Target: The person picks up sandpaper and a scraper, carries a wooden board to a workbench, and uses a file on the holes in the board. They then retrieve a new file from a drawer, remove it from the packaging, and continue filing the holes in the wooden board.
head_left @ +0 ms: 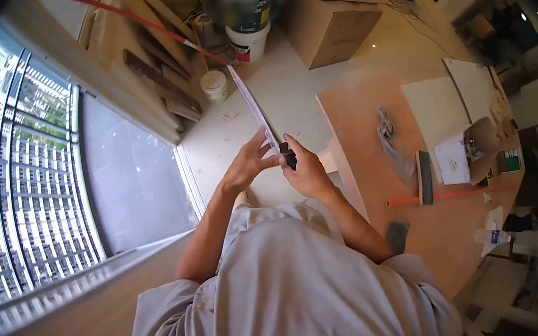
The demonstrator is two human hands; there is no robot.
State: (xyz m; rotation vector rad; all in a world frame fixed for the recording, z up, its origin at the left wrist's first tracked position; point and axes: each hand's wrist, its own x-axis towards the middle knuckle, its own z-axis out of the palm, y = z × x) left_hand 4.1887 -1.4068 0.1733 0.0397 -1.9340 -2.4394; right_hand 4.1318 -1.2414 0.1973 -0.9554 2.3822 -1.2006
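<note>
With left hand (245,167), grips a long pale strip (250,100) by its near end, fingers along one side. With right hand (308,171), closes round a small dark object (289,157) at that same end; cannot tell whether clamped to the strip or only touching it. Holds both beyond the hem of a grey shirt (281,267), apart from the left edge of the tabletop (351,124), with the strip pointing away over the floor (208,138). On the tabletop, has a crumpled grey cloth (388,133) near the left edge and, further in, a long grey block (424,176) touching a red rod (404,202). Toward the right edge, has an open white box (453,162) and a green packet (510,160). Past the far left corner, on the floor, has a cardboard box (343,34), a white bucket (254,45) and a small tub (214,86).
</note>
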